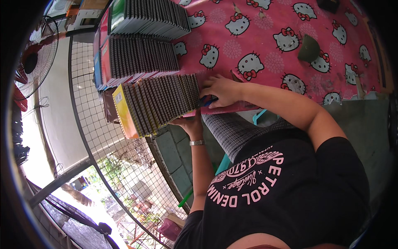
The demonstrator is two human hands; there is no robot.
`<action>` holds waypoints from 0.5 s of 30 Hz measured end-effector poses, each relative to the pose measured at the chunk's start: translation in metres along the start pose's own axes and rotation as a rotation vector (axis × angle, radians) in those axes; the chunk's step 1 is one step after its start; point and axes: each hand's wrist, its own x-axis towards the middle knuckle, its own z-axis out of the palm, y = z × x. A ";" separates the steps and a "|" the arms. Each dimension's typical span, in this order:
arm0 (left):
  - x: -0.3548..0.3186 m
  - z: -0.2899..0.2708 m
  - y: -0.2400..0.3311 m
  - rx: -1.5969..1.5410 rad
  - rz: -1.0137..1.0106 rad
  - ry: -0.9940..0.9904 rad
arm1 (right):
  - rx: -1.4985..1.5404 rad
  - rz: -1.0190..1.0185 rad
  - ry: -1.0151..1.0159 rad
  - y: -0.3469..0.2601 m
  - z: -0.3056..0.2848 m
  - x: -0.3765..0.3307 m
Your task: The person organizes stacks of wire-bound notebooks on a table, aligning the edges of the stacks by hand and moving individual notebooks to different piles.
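Observation:
A row of spiral notebooks [159, 101] with black coil bindings stands packed together at the table's near left edge; its outermost cover is yellow and orange. My left hand [190, 125], with a metal-banded watch at the wrist, grips the row's near lower side, its fingers partly hidden beneath the notebooks. At the row's right end, the curled fingers of my right hand [222, 91] touch the last notebook. A small dark-blue thing [209, 101] shows under that hand, too covered to name.
Two more rows of spiral notebooks [141, 58] stand behind, one with a green cover. A pink cat-patterned cloth [269, 25] covers the table. A dark green rounded object [309, 49] lies on it. Left are a wire-mesh screen [103, 137] and a fan [37, 60].

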 end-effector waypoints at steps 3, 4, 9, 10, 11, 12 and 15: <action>0.000 0.000 0.000 0.035 0.013 -0.010 | 0.026 0.019 0.018 0.006 0.007 0.005; 0.000 0.001 0.000 0.034 0.022 -0.013 | 0.090 0.056 -0.114 0.009 0.005 0.012; 0.002 -0.001 -0.001 0.019 0.051 -0.023 | 0.253 0.193 -0.380 0.009 -0.009 0.028; 0.000 -0.003 0.000 0.022 0.040 -0.022 | 0.180 0.128 -0.250 0.008 -0.007 0.023; 0.000 -0.003 0.002 0.022 0.032 -0.025 | 0.109 0.066 -0.119 0.009 -0.004 0.012; 0.000 -0.002 0.004 0.013 0.024 -0.029 | 0.038 0.004 0.011 0.010 -0.001 0.004; 0.001 0.000 0.008 0.031 0.029 -0.029 | -0.029 -0.043 0.085 0.012 0.002 -0.006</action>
